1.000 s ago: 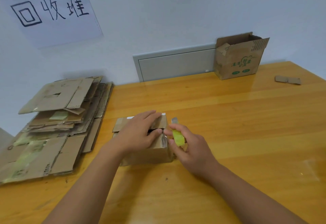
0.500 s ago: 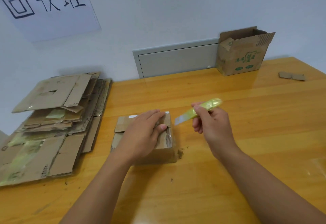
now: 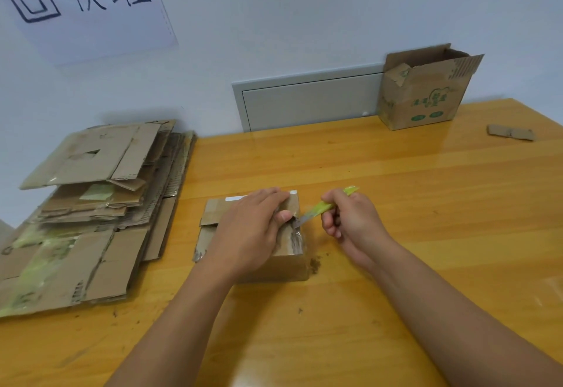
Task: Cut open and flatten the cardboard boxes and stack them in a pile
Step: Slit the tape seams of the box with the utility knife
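- The left hand [image 3: 248, 231] is pressing flat on the small box [image 3: 213, 219] sitting mid-table [image 3: 396, 188].
- The right hand [image 3: 350, 222] is gripping a green knife [image 3: 323, 208], blade touching the box's top seam.

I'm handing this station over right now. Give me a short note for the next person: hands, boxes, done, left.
Left hand presses flat on the small box at table centre.
Right hand grips the green knife, blade tip at the box's top seam on its right side.
Done: flattened pile on the left.
Left: finish cutting and flattening this box, then the open box by the wall; stack both.
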A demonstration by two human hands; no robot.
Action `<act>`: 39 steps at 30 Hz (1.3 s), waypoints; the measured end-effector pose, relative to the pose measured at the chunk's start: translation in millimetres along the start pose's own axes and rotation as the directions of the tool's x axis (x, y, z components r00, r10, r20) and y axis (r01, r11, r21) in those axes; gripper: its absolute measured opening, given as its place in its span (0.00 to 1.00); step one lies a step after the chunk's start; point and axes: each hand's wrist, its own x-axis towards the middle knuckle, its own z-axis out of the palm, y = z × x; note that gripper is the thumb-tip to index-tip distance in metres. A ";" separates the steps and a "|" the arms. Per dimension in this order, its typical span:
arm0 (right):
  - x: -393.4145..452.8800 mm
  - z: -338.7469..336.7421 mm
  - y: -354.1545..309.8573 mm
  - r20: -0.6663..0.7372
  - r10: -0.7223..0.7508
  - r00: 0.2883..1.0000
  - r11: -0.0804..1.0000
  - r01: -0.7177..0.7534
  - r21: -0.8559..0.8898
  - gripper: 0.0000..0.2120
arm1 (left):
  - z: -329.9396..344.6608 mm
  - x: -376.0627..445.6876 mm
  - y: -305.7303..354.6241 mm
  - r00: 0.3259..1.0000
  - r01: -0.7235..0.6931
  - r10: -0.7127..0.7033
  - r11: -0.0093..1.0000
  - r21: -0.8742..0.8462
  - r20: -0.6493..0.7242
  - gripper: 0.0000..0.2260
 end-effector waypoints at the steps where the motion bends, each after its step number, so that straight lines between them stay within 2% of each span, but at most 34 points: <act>1: 0.7 0.8 0.4 0.006 0.007 1.000 1.000 -0.007 -0.001 0.13 | 0.2 -0.1 -0.1 1.000 0.002 -0.002 1.000 -0.001 -0.001 0.19; 12: 21.8 3.6 12.4 -0.012 -0.016 1.000 1.000 0.016 -0.003 0.08 | 1.4 0.2 -0.4 1.000 0.000 0.000 0.999 0.038 -0.006 0.19; 17: 39.7 8.8 4.0 0.009 -0.058 0.998 0.995 0.058 -0.083 0.13 | 1.3 0.6 -0.4 1.000 -0.013 0.015 0.998 0.063 -0.020 0.18; 21: 63.8 19.4 -0.5 0.004 -0.060 0.998 0.987 0.060 -0.150 0.06 | 2.2 0.8 -2.5 0.999 -0.040 0.043 0.995 0.091 -0.030 0.19; 26: 81.7 21.2 -7.9 -0.060 -0.054 0.997 0.997 0.051 -0.050 0.06 | -0.4 6.0 -0.4 0.987 -0.047 0.076 0.980 0.193 -0.143 0.23; 29: 70.5 11.7 -5.5 -0.103 -0.109 0.989 0.993 0.113 0.030 0.08 | -0.4 14.1 -2.1 0.960 -0.019 0.087 0.969 0.247 -0.266 0.21; 32: 43.5 3.1 2.0 -0.121 -0.196 0.973 0.980 0.200 0.025 0.13 | 2.9 12.6 -1.7 0.873 -0.002 0.116 0.972 0.234 -0.474 0.16; 34: 26.3 -0.1 6.8 -0.129 -0.237 0.963 0.970 0.243 0.031 0.12 | 5.7 10.9 -0.4 0.812 -0.017 0.173 0.962 0.273 -0.557 0.13; 37: 9.5 -5.1 10.9 -0.134 -0.275 0.952 0.955 0.287 0.079 0.11 | 4.8 7.1 1.5 0.794 -0.016 0.184 0.959 0.282 -0.580 0.09; 39: 4.5 -8.8 12.1 -0.137 -0.281 0.950 0.949 0.297 0.111 0.10 | 5.3 4.8 0.1 0.834 -0.010 0.148 0.967 0.255 -0.531 0.09</act>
